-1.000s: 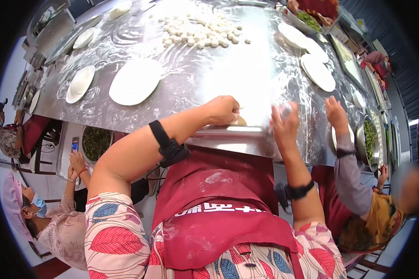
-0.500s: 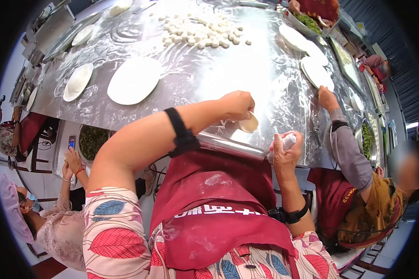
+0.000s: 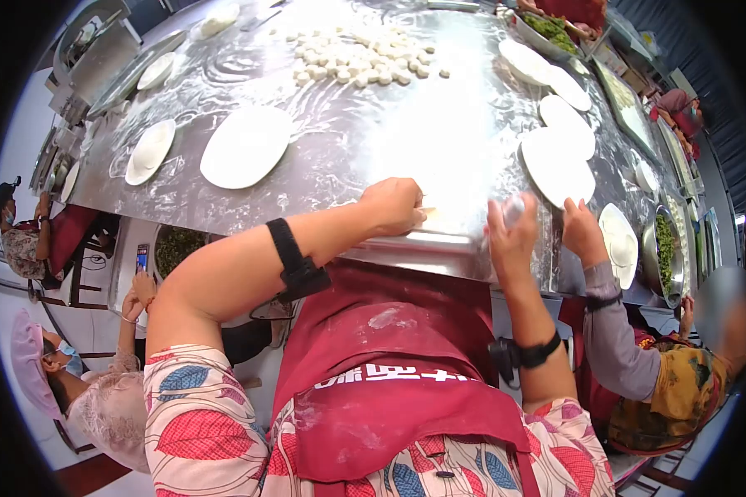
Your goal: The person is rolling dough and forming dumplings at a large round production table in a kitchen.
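Observation:
My left hand is closed by the near table edge, its fingers pinching a dough wrapper. Only a pale edge of that wrapper shows past the fingertips. My right hand is raised a little to the right, its fingers wrapped round a white rolling pin; one rounded end points up out of the grip and the rest is hidden. Many small cut dough pieces lie in a floury heap farther back on the metal table.
White oval plates overlap at the right, with a co-worker's hand at the nearest rim. Another white plate lies left. A bowl of chopped greens stands right. A seated person is at my lower left.
My left hand has moved slightly left and down, hiding more of the wrapper. My right hand has risen. The co-worker's hand has come nearer, and a plate now lies closer to me.

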Demonstrator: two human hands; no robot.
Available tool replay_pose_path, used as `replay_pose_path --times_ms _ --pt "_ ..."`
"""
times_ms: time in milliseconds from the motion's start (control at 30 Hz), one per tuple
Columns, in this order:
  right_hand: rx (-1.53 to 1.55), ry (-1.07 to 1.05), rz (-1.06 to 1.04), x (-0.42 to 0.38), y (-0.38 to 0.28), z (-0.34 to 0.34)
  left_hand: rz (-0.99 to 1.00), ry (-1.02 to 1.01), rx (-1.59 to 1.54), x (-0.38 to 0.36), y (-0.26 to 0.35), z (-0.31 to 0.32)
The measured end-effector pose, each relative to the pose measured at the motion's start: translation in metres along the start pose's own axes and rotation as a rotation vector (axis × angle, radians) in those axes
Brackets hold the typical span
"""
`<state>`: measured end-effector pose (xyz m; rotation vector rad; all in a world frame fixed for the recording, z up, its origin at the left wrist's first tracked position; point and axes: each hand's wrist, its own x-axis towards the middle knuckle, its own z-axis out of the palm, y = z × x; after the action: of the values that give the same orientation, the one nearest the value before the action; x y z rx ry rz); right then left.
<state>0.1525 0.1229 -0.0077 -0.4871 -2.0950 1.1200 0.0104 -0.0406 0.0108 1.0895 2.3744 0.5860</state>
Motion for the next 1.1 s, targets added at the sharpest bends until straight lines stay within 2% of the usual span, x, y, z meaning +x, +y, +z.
replay_pose_path --times_ms 33,133,167,267,300,367,433,500,533,633,700,733,833,867,967,1033,1100 --pt "-0.080 0.014 -0.067 0.017 0.014 0.010 -0.001 0.014 0.001 0.003 0.000 0.000" --pt "-0.094 -0.023 -0.049 0.044 0.017 0.026 0.014 0.039 -0.048 0.025 0.000 0.003" --pt "-0.116 -0.039 -0.035 0.046 0.018 0.027 0.078 0.026 -0.030 0.027 -0.002 0.005" --pt "-0.064 0.009 -0.101 0.010 0.011 0.003 0.214 0.019 0.015 0.024 -0.001 0.006" --pt "0.037 -0.022 0.042 -0.008 0.001 -0.006 0.183 0.037 -0.033 0.024 -0.004 0.008" --pt "0.094 -0.008 0.044 -0.024 -0.003 -0.011 0.111 0.064 -0.121 0.021 -0.011 0.008" --pt "0.097 0.007 0.041 -0.029 -0.002 -0.011 0.120 0.016 -0.207 0.015 -0.015 0.006" --pt "-0.024 0.025 -0.047 0.001 0.011 0.003 0.159 -0.005 -0.243 0.012 -0.012 0.006" --pt "-0.164 0.051 -0.193 0.022 0.027 0.013 0.150 0.015 -0.193 0.015 -0.009 0.004" --pt "-0.131 -0.034 -0.016 0.053 0.014 0.032 0.137 0.019 -0.117 0.024 0.001 0.003" --pt "-0.139 0.014 -0.120 0.039 0.014 0.021 0.143 -0.038 -0.173 0.028 0.002 0.003" --pt "-0.151 0.026 -0.171 0.024 0.015 0.012 0.178 -0.047 -0.105 0.027 0.000 0.004" --pt "0.104 -0.042 0.100 -0.026 -0.008 -0.013 0.161 0.046 -0.142 0.025 -0.009 0.009" --pt "0.083 -0.036 0.077 -0.024 -0.007 -0.012 0.077 -0.002 -0.215 0.019 -0.006 0.004" --pt "0.004 -0.009 0.036 -0.005 -0.008 -0.002 0.119 -0.072 -0.225 0.009 -0.004 0.003" --pt "-0.127 0.040 -0.177 0.032 0.025 0.021 0.098 0.006 -0.167 0.016 0.000 0.003" --pt "-0.140 0.000 -0.044 0.052 0.014 0.035 0.097 0.038 -0.147 0.023 0.001 0.007"
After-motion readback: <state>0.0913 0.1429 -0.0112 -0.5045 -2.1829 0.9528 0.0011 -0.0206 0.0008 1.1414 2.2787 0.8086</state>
